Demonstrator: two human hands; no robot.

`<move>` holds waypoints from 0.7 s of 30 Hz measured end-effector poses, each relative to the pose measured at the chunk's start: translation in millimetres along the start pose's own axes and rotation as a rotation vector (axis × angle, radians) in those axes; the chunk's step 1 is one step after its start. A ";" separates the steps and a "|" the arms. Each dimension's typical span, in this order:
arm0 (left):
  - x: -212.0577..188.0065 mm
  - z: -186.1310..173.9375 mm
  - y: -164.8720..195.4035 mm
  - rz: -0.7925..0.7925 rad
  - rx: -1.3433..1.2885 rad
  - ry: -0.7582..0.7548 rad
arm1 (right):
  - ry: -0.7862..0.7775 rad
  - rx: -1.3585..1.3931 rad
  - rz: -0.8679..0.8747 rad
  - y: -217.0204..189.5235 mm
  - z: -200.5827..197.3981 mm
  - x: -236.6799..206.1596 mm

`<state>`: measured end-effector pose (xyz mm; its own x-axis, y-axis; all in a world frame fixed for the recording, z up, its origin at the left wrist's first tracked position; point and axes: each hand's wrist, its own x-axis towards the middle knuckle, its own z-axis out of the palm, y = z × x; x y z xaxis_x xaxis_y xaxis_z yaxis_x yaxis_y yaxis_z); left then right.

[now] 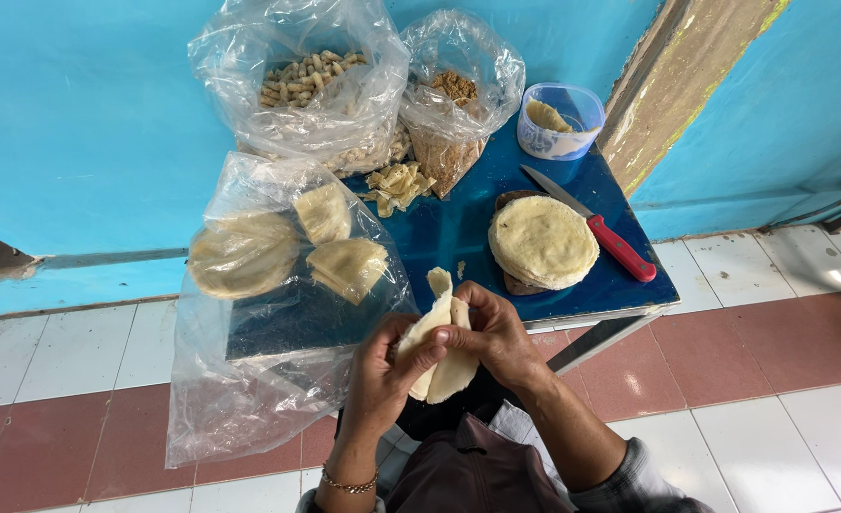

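Both hands hold one thin pale dough sheet (439, 332), folded into a cone shape, just in front of the blue table (458, 237). My left hand (382, 370) grips its left side from below, with a bracelet on that wrist. My right hand (492, 332) pinches its right edge and top. Beyond my right hand, a round stack of dough sheets (542, 240) rests on a dark board on the table. A red-handled knife (596, 228) lies just right of that stack.
A big clear plastic bag (249, 313) with folded dough sheets (287, 247) hangs over the table's left side. At the back stand a bag of peanuts (306, 81), a bag of brown filling (454, 95), dough scraps (397, 185) and a small plastic tub (558, 119). Tiled floor lies around.
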<state>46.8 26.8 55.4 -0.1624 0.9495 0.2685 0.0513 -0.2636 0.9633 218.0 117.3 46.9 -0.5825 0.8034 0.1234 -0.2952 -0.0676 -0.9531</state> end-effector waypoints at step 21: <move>14.7 10.5 10.2 0.283 0.295 0.467 | -0.027 -0.108 0.112 3.3 11.2 -4.4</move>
<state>55.3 39.9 69.1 -0.5136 0.6573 0.5515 0.4146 -0.3727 0.8302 211.1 106.8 46.3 -0.6279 0.7781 0.0204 -0.1449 -0.0911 -0.9853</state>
